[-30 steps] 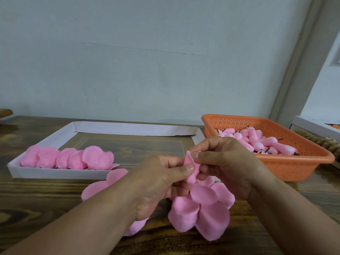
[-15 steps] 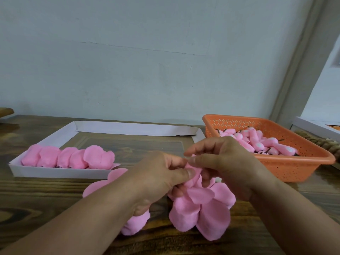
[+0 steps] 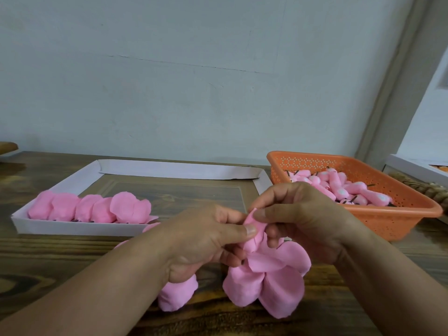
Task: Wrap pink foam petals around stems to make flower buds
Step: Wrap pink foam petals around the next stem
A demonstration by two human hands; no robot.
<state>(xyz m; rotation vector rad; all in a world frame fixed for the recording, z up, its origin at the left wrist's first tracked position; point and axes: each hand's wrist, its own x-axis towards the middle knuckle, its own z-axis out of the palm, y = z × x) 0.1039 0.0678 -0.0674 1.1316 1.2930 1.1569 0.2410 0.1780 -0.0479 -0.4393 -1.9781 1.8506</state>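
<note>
Fingers point(image 3: 251, 230) of the left hand point(image 3: 206, 241) and those of the right hand point(image 3: 305, 219) meet over one pink foam petal point(image 3: 253, 235), both pinching it closed, roughly equally near. Its long axis runs near upright, tip above the fingers, base hidden below; no stem shows. Loose petals point(image 3: 266, 284) lie beneath on the table point(image 3: 60, 260). Beyond sit a white tray point(image 3: 80, 227) and orange basket point(image 3: 388, 223). No writing is legible.
</note>
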